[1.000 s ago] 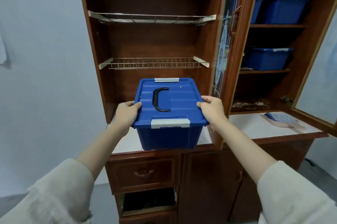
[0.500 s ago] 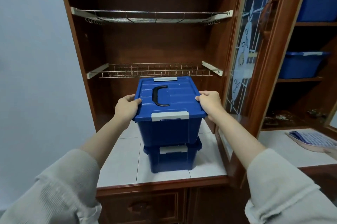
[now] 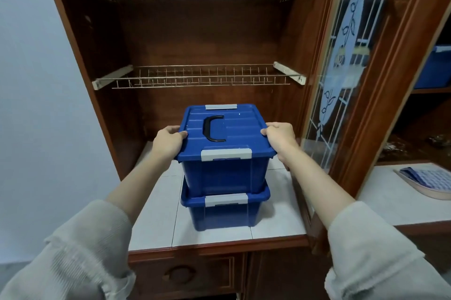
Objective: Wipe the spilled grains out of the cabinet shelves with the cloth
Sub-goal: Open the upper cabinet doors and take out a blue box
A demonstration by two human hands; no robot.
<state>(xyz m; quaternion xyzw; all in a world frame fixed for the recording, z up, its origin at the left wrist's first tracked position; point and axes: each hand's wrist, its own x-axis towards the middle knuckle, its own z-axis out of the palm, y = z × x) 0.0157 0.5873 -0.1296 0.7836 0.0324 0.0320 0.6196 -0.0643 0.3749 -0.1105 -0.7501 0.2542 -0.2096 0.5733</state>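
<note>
A blue lidded box (image 3: 224, 153) with a black handle sits stacked on a second blue box (image 3: 224, 211) on the white tiled counter (image 3: 156, 204). My left hand (image 3: 168, 141) grips the top box's left rim and my right hand (image 3: 280, 139) grips its right rim. Spilled grains (image 3: 400, 147) lie on the low wooden shelf at the right. A blue checked cloth (image 3: 429, 177) rests in a shallow pink tray (image 3: 432, 193) on the right counter.
Two wire racks (image 3: 200, 77) span the open left cabinet above the boxes. A glass-paned door (image 3: 346, 67) stands open between the two cabinet halves. Another blue box (image 3: 434, 67) sits on a right-hand shelf. A drawer (image 3: 180, 275) lies below the counter.
The top blue box has come down from mid-air onto the second blue box on the counter. The view has drawn closer to the left cabinet. Both hands keep their hold.
</note>
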